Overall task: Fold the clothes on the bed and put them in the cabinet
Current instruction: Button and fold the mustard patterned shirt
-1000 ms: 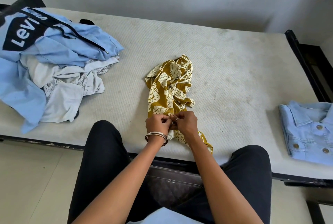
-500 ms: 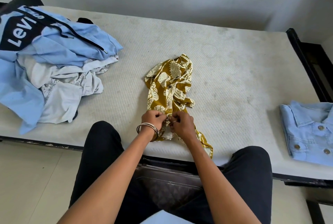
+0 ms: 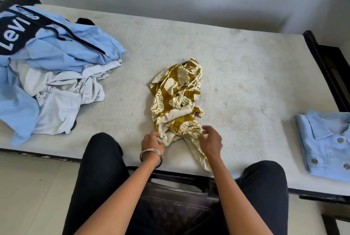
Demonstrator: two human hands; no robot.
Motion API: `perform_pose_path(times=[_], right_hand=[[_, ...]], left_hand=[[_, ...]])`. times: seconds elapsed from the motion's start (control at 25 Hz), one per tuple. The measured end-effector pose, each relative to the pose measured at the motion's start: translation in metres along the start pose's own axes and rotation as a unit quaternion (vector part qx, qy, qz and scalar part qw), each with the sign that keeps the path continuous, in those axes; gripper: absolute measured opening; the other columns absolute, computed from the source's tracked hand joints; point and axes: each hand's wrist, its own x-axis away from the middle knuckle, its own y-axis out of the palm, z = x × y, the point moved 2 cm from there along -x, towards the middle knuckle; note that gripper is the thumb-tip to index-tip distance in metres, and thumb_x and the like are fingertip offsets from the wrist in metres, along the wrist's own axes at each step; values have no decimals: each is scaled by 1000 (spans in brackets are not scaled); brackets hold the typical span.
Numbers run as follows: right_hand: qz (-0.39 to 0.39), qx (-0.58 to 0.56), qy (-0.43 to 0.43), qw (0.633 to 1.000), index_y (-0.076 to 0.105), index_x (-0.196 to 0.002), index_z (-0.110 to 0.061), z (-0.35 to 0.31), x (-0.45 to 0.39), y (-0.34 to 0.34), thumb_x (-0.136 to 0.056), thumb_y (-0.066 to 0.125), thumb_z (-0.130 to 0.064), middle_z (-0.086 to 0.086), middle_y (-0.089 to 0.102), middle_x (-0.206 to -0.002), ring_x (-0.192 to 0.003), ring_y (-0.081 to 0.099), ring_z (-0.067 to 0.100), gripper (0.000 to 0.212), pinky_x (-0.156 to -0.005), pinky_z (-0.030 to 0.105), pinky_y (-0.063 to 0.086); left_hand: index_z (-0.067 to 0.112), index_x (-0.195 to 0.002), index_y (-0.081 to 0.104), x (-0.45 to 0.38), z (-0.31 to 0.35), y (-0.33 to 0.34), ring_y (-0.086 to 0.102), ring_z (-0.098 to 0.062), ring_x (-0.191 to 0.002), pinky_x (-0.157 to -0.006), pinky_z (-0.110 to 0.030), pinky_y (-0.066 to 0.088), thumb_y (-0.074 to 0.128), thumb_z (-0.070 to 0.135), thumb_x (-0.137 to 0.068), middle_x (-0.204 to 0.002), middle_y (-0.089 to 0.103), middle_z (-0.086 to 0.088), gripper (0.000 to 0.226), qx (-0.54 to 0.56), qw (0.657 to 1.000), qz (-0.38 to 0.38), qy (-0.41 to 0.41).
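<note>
A crumpled mustard-yellow shirt with a cream leaf print (image 3: pixel 176 100) lies in the middle of the white mattress (image 3: pixel 236 75), near its front edge. My left hand (image 3: pixel 152 141), with bangles on the wrist, grips the shirt's lower left edge. My right hand (image 3: pixel 211 141) pinches the fabric at the lower right, fingers curled. The two hands are apart, with the shirt's hem spread between them. The cabinet is not in view.
A heap of unfolded clothes sits at the left: a light blue hoodie with a black logo (image 3: pixel 47 45) on top of pale printed garments (image 3: pixel 62 98). A folded light blue denim shirt (image 3: pixel 325 145) lies at the right edge. My knees in black trousers (image 3: pixel 102 168) touch the black bed frame (image 3: pixel 322 51).
My hands were together at the shirt's lower middle, working on one spot. They have now moved apart, pulling the hem open sideways.
</note>
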Motion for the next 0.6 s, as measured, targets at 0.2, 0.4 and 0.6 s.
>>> perform_pose_path(times=[0.2,0.4,0.6], right_hand=[[-74,290,5,954,43,-133,-21,43,6,8,-90,63,-42,7,50,-128,-122,43,31,51,-96,48,35],[23,60,-29,998,69,-97,-14,18,-13,-9,-90,48,-4,6,67,-89,-90,62,32,24,-71,33,38],[131,-353,38,926,63,-75,-11,-40,-47,-65,-84,37,11,4,63,-75,-78,62,27,36,-60,31,48]], left_hand=[[11,-141,32,-9,13,14,44,-44,-120,-90,-48,45,76,31,-78,-132,42,-23,79,55,991,57,-111],[-1,-105,65,-46,33,-7,65,-35,-90,-68,-35,52,62,14,-81,-104,68,-16,29,299,914,65,-266],[-1,-118,61,-92,73,-78,67,-20,-89,-75,-27,47,50,9,-92,-108,65,-16,30,415,894,34,-164]])
